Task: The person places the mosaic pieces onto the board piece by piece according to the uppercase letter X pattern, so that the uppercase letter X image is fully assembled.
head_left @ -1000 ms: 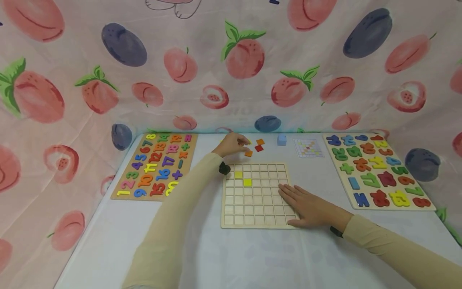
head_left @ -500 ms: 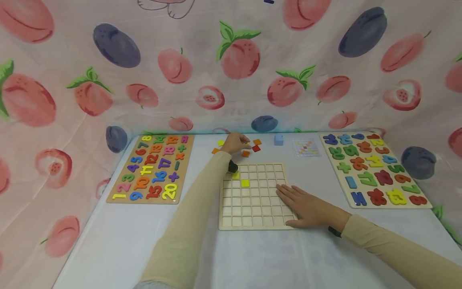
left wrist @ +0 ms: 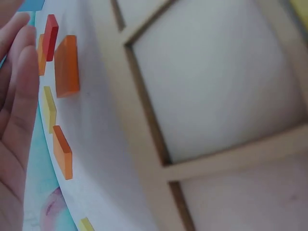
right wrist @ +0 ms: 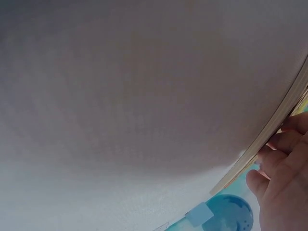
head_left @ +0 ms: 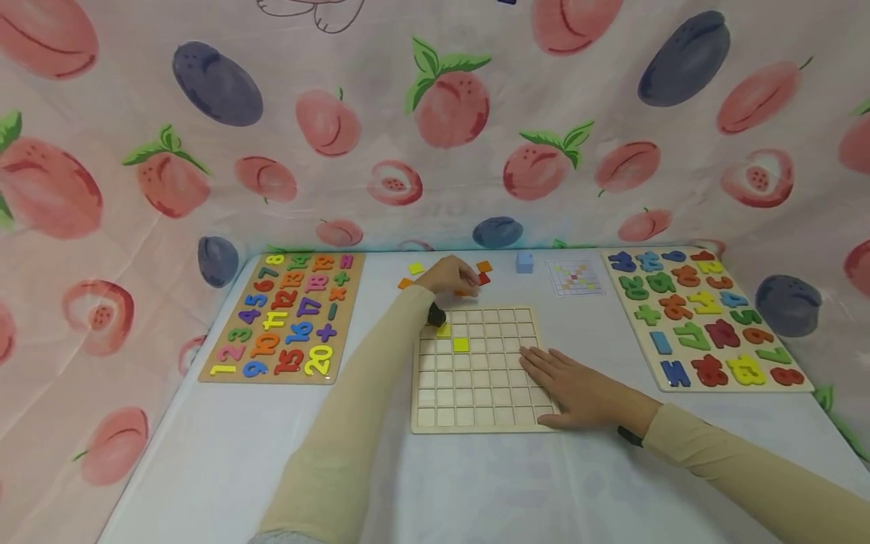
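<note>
- I see the peach-print cloth (head_left: 394,83) rising beyond both grips; the white desk (head_left: 516,483) runs beneath them.
- The left number board (head_left: 342,323) lies left of my left grip, the right number board (head_left: 768,387) right of my right grip.
- The grid board (head_left: 481,375) sits just nearer than my left grip. Two tiles are seated; the other cells I can see are bare, so I judge the filling barely begun.
- My right grip (head_left: 584,389) lies flat, fingers straight, on that board's right side, clamped on nothing.
- My left grip (head_left: 448,276) hangs over the loose tiles, fingers apart; I see nothing pinched.
- The pattern card (head_left: 576,278), printed with coloured squares, lies right of my left grip; the blue block (head_left: 524,263) stands between them.
- Seated by my left wrist: two yellow tiles (head_left: 461,344), set diagonally.
- Left to place, I judge, around my left grip: one red tile (left wrist: 49,38), three orange tiles (left wrist: 66,66), two loose yellow tiles (left wrist: 49,109).
</note>
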{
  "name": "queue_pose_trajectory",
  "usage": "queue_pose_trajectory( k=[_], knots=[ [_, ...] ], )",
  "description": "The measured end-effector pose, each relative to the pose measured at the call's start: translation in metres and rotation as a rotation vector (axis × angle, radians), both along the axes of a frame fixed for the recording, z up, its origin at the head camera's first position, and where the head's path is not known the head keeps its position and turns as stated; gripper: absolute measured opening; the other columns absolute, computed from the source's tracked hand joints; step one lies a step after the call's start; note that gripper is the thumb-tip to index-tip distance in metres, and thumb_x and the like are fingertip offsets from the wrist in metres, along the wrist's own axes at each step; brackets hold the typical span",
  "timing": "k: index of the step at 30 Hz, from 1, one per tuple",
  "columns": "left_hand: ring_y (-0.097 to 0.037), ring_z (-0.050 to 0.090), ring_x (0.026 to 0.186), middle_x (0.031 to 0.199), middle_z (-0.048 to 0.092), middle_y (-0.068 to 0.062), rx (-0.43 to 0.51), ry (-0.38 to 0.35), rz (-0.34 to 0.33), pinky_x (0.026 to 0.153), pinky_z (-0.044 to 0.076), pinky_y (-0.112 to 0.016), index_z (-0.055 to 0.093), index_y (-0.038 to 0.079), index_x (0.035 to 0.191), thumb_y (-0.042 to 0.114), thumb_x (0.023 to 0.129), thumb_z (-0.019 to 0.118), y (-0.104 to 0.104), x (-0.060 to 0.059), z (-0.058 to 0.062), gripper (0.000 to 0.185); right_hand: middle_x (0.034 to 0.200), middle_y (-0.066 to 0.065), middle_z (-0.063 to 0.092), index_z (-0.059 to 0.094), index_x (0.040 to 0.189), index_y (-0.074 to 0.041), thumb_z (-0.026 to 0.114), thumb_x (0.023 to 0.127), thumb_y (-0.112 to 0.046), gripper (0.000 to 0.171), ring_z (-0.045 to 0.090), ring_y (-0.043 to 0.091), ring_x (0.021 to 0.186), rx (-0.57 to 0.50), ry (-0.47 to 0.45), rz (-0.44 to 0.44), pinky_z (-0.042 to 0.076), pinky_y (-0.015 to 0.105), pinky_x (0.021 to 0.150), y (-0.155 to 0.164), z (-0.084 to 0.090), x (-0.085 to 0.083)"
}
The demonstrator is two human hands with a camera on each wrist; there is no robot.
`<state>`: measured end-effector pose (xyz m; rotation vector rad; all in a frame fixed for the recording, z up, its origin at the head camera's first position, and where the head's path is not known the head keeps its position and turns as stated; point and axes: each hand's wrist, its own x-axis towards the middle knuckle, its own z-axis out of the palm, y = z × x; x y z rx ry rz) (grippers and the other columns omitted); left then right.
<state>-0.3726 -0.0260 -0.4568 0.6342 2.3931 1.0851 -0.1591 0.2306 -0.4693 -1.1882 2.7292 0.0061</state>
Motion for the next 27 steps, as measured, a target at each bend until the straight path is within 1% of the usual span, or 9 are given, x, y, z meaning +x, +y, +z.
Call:
queue_pose_trajectory(
  k=[3,5,10,14,16,21,27],
  knots=[
    [-0.014,0.064,0.087,0.099,0.072,-0.006,-0.028,0.019,-0.057,0.077,0.052,-0.024,0.072,0.007,0.102,0.014,0.081,0.074,-0.001,0.001,-0.002,0.022,0.157,0.013,0.017,0.021,0.149,-0.002,0.046,0.088,-0.064,0.091,0.019,0.028,0.145,-0.010,-0.004,0.000,0.024,0.047,0.115,0.000,0.002,0.001],
    [-0.014,0.065,0.086,0.098,0.072,-0.006,-0.049,0.040,-0.065,0.078,0.053,-0.024,0.073,0.008,0.100,0.013,0.080,0.074,-0.003,0.002,-0.002,0.021,0.157,0.013,0.018,0.021,0.149,-0.002,0.046,0.088,-0.064,0.090,0.019,0.028,0.145,-0.012,-0.004,0.001,0.024,0.047,0.115,0.000,0.002,0.002],
    [-0.015,0.064,0.084,0.094,0.072,-0.006,-0.082,0.094,-0.020,0.078,0.052,-0.024,0.073,0.009,0.098,0.013,0.079,0.075,-0.010,0.002,-0.003,0.019,0.157,0.012,0.018,0.022,0.149,-0.002,0.046,0.088,-0.064,0.090,0.020,0.028,0.145,-0.004,0.010,0.006,0.025,0.046,0.115,-0.001,0.003,0.002],
    [-0.017,0.064,0.084,0.095,0.072,-0.009,-0.065,0.108,-0.001,0.078,0.052,-0.025,0.073,0.006,0.098,0.010,0.077,0.077,-0.016,-0.002,-0.003,0.022,0.157,0.012,0.018,0.022,0.149,-0.002,0.046,0.088,-0.065,0.090,0.020,0.028,0.145,0.004,0.014,0.005,0.025,0.046,0.115,-0.001,0.003,0.002],
    [-0.018,0.064,0.085,0.095,0.071,-0.009,-0.054,0.104,0.013,0.079,0.053,-0.026,0.073,0.006,0.098,0.007,0.076,0.076,-0.019,-0.005,-0.006,0.022,0.157,0.012,0.018,0.022,0.149,-0.002,0.046,0.087,-0.065,0.091,0.019,0.028,0.145,0.005,0.010,0.002,0.024,0.046,0.115,-0.001,0.003,0.002],
    [-0.019,0.063,0.088,0.098,0.070,-0.010,-0.057,0.120,0.058,0.079,0.053,-0.026,0.072,0.005,0.100,0.000,0.080,0.070,-0.023,-0.008,-0.011,0.021,0.158,0.011,0.017,0.022,0.149,-0.003,0.045,0.087,-0.066,0.091,0.019,0.028,0.145,0.004,0.010,0.000,0.024,0.047,0.115,-0.001,0.002,0.002],
    [-0.021,0.061,0.091,0.100,0.069,-0.012,-0.115,0.159,0.081,0.083,0.052,-0.030,0.072,0.003,0.104,0.001,0.083,0.068,-0.023,-0.006,-0.009,0.022,0.158,0.012,0.017,0.022,0.149,-0.003,0.044,0.087,-0.066,0.091,0.019,0.028,0.145,0.007,0.017,0.004,0.025,0.047,0.115,-0.001,0.001,0.002]
  ],
)
